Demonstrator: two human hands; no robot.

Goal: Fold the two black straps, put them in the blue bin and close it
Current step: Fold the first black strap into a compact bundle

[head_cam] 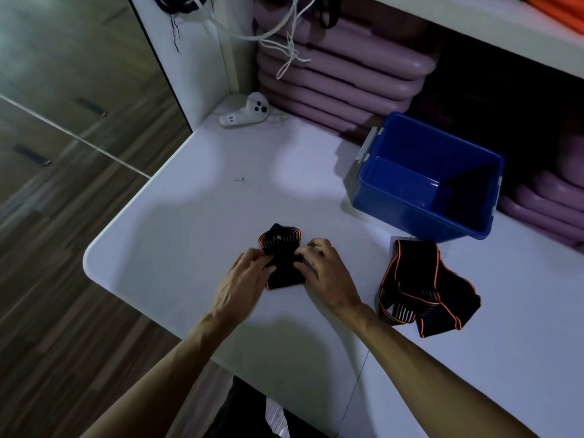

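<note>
One black strap with orange edging point(282, 257) lies folded into a small bundle on the white table point(196, 222). My left hand point(245, 276) grips its left side and my right hand point(322, 267) grips its right side, fingers pinched on the fabric. The second black strap point(423, 287) lies loose and crumpled to the right of my right forearm. Behind that strap stands the blue bin point(407, 213), open with nothing visible inside. I see no lid for it.
A white hand controller point(249, 113) rests at the table's back left corner. A small screw point(239, 178) lies mid-table. Purple mats point(341, 71) are stacked on the shelf behind, with white cords point(284, 39) dangling. The table's rounded edge is at the left.
</note>
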